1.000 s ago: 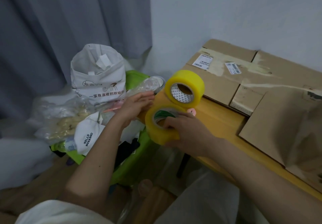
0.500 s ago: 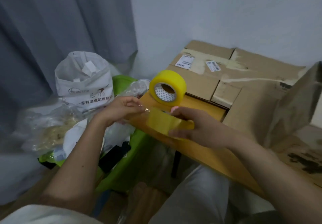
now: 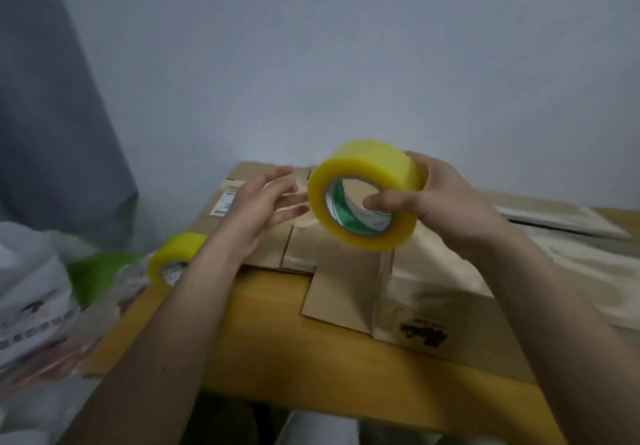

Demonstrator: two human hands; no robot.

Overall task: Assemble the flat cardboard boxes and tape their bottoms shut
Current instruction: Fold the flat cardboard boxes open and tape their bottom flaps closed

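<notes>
Right hand (image 3: 446, 205) grips tape roll (image 3: 363, 195), thumb through core; left hand (image 3: 256, 209) spread, empty.

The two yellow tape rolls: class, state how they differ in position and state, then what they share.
1. The held tape roll is gripped in the air by the right hand; the second tape roll sits near the table's left edge, untouched.
2. The held roll shows a green-printed core; the second roll's core looks pale and is partly hidden by the left arm.
Both are yellow.

A home room is suggested: a grey fabric curtain (image 3: 52, 115) is hung left of the yellow wooden table (image 3: 277, 334).
</notes>
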